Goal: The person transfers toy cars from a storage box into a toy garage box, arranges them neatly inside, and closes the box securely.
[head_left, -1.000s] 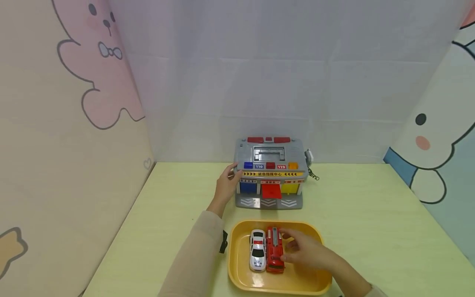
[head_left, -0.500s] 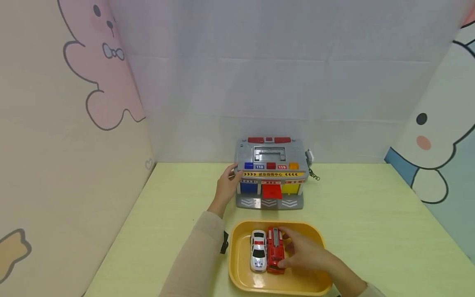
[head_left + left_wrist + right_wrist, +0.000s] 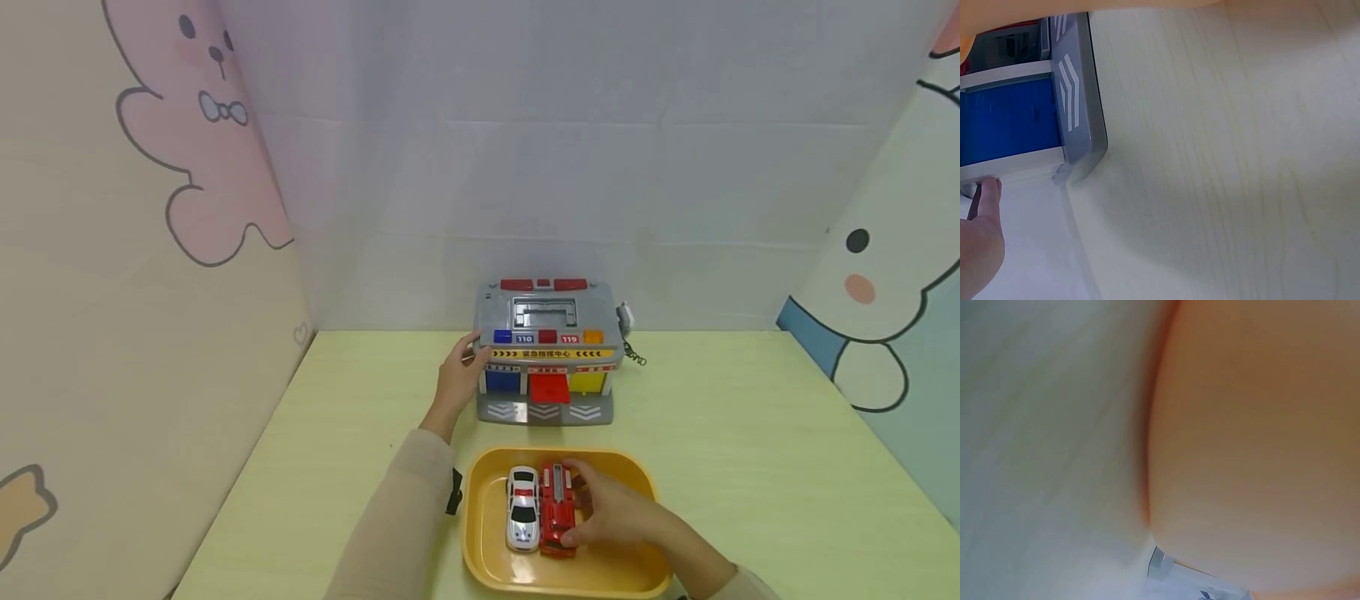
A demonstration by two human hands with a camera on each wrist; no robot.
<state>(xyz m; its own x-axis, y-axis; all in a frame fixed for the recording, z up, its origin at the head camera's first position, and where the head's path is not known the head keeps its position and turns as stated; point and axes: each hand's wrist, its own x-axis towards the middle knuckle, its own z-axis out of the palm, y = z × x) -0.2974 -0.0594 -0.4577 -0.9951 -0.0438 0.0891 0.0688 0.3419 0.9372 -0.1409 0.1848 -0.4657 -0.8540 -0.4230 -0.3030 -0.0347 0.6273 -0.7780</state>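
Note:
A grey toy emergency station (image 3: 547, 317) stands upright at the back of the table, with blue, red and yellow garage doors. My left hand (image 3: 456, 379) holds its left front corner. In the left wrist view, a fingertip (image 3: 990, 190) touches the side wall beside the blue door (image 3: 1010, 119). Nearer lies a yellow tray (image 3: 600, 575) with two toy vehicles side by side. My right hand (image 3: 615, 510) grips the red toy fire truck (image 3: 557, 500), thumb at its near end and fingers at its far right side. A white toy police car (image 3: 522, 508) lies left of it.
The red middle door (image 3: 550, 388) of the station sticks out forward. A handset (image 3: 626, 317) with a coiled cord (image 3: 634, 354) hangs at its right side. A white sheet (image 3: 465, 167) backs the pale table (image 3: 720, 433); cartoon-printed walls flank it.
My right hand has closed in on the fire truck, its thumb moving onto the truck's near end. The left hand stays at the station's corner.

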